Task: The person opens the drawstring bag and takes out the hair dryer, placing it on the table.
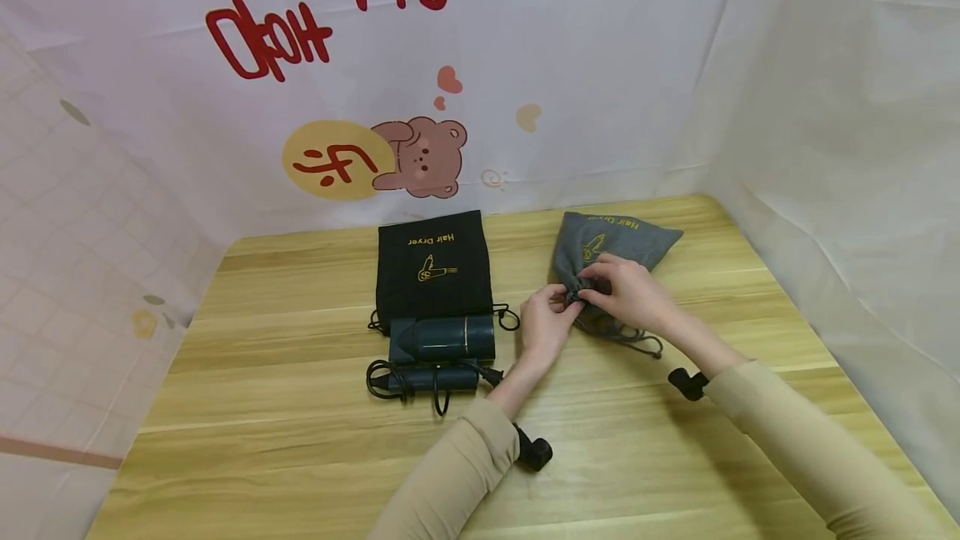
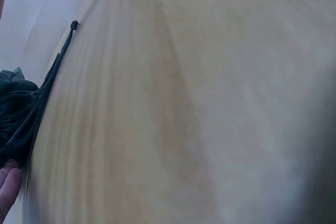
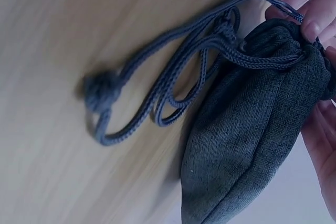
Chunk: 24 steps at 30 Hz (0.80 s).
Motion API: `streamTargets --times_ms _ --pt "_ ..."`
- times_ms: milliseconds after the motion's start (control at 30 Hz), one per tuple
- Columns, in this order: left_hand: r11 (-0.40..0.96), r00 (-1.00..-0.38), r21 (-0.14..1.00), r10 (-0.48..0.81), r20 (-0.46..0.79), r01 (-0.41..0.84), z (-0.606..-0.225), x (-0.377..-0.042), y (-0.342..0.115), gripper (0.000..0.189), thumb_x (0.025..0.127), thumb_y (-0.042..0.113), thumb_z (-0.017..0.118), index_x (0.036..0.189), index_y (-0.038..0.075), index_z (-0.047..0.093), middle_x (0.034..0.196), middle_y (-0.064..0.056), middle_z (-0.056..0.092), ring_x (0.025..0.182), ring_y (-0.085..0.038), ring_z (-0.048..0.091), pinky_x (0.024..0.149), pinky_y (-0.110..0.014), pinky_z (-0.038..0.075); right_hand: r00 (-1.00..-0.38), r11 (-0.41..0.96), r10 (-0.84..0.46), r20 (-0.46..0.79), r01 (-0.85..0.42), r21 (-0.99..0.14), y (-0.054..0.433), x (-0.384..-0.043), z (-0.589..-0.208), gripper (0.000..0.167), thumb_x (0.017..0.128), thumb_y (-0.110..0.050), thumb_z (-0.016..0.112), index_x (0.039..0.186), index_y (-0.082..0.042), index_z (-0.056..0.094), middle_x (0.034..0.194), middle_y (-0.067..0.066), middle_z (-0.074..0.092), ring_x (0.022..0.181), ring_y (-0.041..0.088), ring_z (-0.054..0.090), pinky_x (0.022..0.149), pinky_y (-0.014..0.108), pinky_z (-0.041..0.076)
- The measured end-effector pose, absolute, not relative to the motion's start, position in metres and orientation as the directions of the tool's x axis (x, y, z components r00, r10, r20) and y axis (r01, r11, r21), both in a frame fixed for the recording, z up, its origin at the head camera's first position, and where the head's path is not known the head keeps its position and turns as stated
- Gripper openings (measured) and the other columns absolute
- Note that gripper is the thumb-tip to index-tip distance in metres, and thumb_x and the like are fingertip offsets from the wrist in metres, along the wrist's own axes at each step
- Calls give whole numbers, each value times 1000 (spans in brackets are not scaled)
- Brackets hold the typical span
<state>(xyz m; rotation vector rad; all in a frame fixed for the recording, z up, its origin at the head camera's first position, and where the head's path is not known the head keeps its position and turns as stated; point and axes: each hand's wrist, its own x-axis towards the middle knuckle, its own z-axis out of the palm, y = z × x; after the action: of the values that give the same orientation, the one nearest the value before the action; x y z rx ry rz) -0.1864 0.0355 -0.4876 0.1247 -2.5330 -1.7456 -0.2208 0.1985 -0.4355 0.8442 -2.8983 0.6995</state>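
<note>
Head view: a white sheet point(image 1: 615, 40) printed with a pink bear point(image 1: 427, 161) stood behind a wooden table point(image 1: 285, 457). On the table's far right part lay a grey bag point(image 1: 618, 244), its gathered neck turned toward the person. Left of it, well apart, a black bag point(image 1: 438, 294) lay flat, its yellow lettering upside down. A folded dark blue hair dryer point(image 1: 446, 340) lay along that bag's near edge, its cable looped about the handle. At the grey bag's neck, the right hand point(image 1: 630, 292) had thumb and finger bent in a pinch on the bunched cloth. The left hand point(image 1: 545, 327) pinched the other side, its fingers curled in. A doubled cord point(image 3: 178, 31) trailed from the neck onto the wood. The cable's plug point(image 1: 492, 376) rested near the left wrist. In the right wrist view, the cord ended in a blurred knot point(image 3: 102, 90).
</note>
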Motion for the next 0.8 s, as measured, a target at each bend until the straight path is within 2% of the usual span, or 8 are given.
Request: streamTargets --times_ms 233,400,633,800 --pt "356 -993 934 -102 63 23 -489 -182 30 21 91 14 81 110 4 81 107 -14 79 89 -18 81 72 -17 61 -856 732 -482 188 -511 -450 193 -213 -436 27 95 -18 78 119 -5 77 102 8 70 73 11 55 66 27 47" --pt "388 -983 920 -138 119 57 -486 -171 22 15 90 10 79 104 3 82 99 -10 78 84 -18 79 71 -19 61 -846 713 -495 198 -526 -465 189 -206 -435 29 95 -19 78 120 -5 77 104 8 71 76 10 58 67 26 48" --pt "327 -975 941 -160 152 93 -478 -160 16 17 91 9 77 106 1 81 101 -12 80 84 -21 80 71 -24 63 -854 737 -489 180 -514 -439 185 -191 -427 38 93 -22 81 125 -3 75 116 15 74 89 21 71 77 40 59" --pt "335 -977 941 -175 120 56 -476 -156 14 19 92 14 77 109 5 81 100 -8 81 81 -14 78 87 -31 60 -855 746 -490 171 -513 -426 183 -184 -425 37 93 -19 81 125 -1 75 117 16 74 92 25 73 79 42 61"
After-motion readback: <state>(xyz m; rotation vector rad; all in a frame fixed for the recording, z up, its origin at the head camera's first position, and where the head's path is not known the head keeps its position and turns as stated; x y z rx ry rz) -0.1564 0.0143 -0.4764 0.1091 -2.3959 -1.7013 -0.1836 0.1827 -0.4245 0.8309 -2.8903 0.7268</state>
